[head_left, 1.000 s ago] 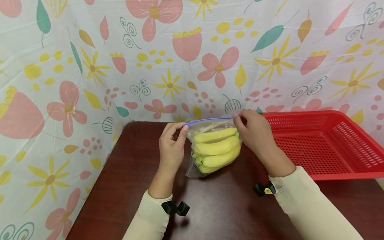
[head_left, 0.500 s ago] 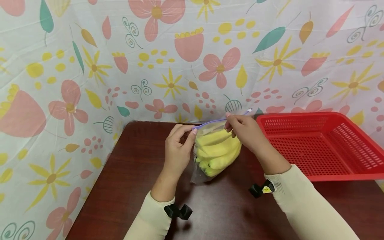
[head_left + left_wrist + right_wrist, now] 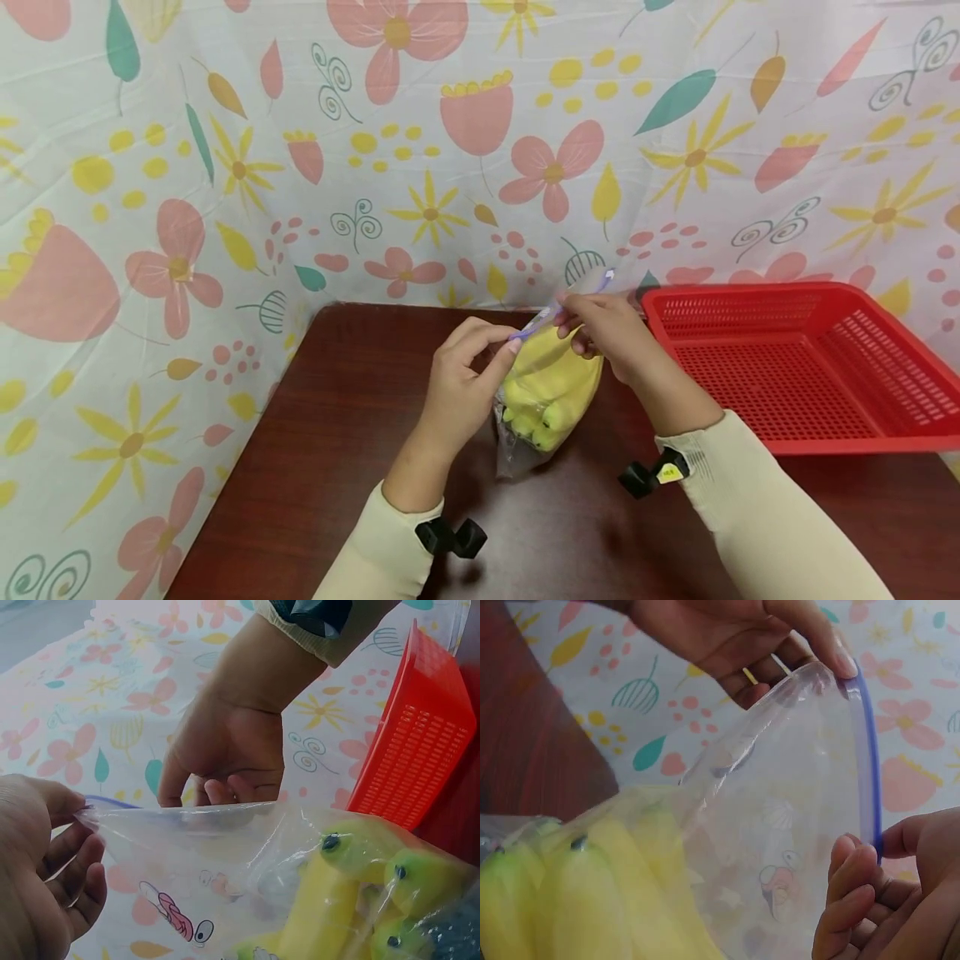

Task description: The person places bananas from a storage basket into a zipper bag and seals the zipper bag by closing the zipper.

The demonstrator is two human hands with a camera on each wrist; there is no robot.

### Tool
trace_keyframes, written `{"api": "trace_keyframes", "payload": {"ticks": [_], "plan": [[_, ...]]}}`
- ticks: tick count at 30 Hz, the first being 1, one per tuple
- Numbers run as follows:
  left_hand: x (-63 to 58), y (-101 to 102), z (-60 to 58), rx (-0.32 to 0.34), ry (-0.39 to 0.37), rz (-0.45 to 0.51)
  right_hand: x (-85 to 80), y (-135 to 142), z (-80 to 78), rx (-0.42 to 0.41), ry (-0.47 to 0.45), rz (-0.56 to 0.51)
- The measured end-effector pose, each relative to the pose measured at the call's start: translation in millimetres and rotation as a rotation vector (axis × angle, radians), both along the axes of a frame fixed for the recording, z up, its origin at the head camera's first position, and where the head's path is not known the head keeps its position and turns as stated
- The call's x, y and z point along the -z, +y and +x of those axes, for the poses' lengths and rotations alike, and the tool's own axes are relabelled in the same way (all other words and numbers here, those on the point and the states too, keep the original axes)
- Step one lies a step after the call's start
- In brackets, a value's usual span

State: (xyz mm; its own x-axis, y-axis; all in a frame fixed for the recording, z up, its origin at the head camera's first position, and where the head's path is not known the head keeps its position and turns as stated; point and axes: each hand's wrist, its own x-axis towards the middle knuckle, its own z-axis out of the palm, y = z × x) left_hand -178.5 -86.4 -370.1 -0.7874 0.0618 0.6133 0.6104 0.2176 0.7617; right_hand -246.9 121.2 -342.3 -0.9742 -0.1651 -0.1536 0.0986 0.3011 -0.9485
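Note:
A clear zip bag [image 3: 735,825] with a blue-purple zip strip [image 3: 870,750] and small printed figures holds several yellow bananas [image 3: 543,383]. Green-tinged, dark-tipped banana ends face the left wrist camera. At the strip's near left corner, my left hand [image 3: 465,375] pinches the bag between thumb and forefinger. My right hand [image 3: 603,329] pinches the strip farther along, thumb and forefinger on it, the other fingers curled beside the bag. Beyond the right fingers, the strip's free end sticks up to the right. The bag hangs slanted over the brown table [image 3: 337,433].
A red perforated plastic basket [image 3: 810,367] stands on the table to the right, just past my right hand. A flower-printed cloth [image 3: 420,150] covers the walls behind and at the left. Black camera mounts [image 3: 450,537] sit on both cuffs.
My left hand has moved right and slightly nearer, turning the bag so its banana ends face me. The right hand has shifted left along the strip, leaving its far end free.

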Motion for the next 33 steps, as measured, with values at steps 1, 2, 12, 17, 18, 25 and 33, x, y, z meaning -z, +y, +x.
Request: {"api": "trace_keyframes", "payload": {"ticks": [1, 2, 12, 17, 18, 25, 33], "plan": [[-0.3, 1, 0.4, 0.011, 0.002, -0.005, -0.2, 0, 0.1, 0.004, -0.007, -0.015], [-0.4, 1, 0.6, 0.023, 0.003, -0.008, -0.5, -1, 0.5, 0.007, -0.008, -0.032], [-4.0, -5, 0.9, 0.173, -0.029, -0.071, 2.0, -6, 7.6, -0.038, 0.145, -0.064], [-2.0, -12, -5.9, 0.151, -0.092, -0.099, 6.5, -8, 11.5, -0.018, 0.188, -0.105], [0.1, -13, -8.6, 0.131, -0.12, -0.094, 7.5, -9, 12.0, -0.013, 0.191, -0.118], [25.2, -19, -31.7, -0.021, -0.364, -0.037, 9.2, -9, 19.0, -0.009, 0.208, -0.249], [70.3, -21, -56.2, 0.044, -0.745, 0.054, 6.7, -13, 27.8, -0.039, 0.239, -0.408]]}}
